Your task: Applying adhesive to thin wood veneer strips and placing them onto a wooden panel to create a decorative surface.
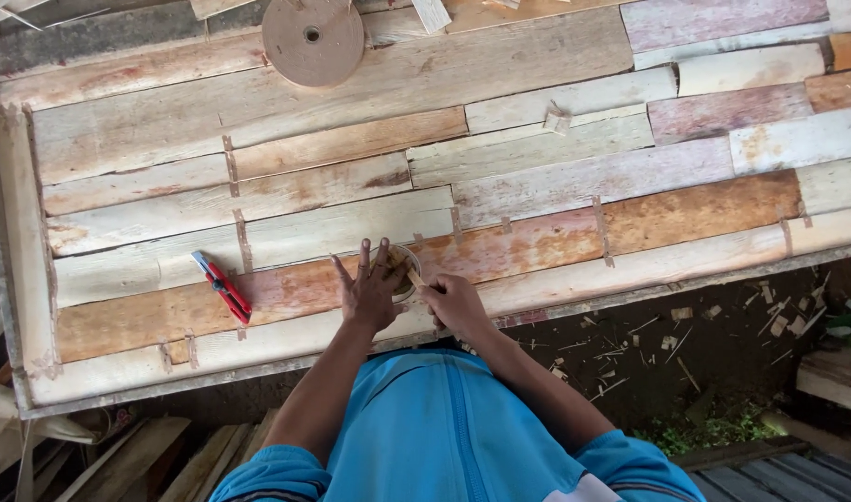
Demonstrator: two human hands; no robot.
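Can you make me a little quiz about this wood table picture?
1. True or false: the red utility knife lies to the left of the left hand.
2. Which is near the top edge of the sheet of wood strips? A) a brown tape roll B) a hammer C) a paint can
3. What does the right hand pinch beside the small tape roll under the left hand?

Key: 1 true; 2 A; 3 a strip of brown tape.

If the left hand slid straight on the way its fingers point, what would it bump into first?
Mostly bare wooden strips: the left hand points up across the board. The brown tape roll at the far edge looks like the first thing in line, though slightly left.
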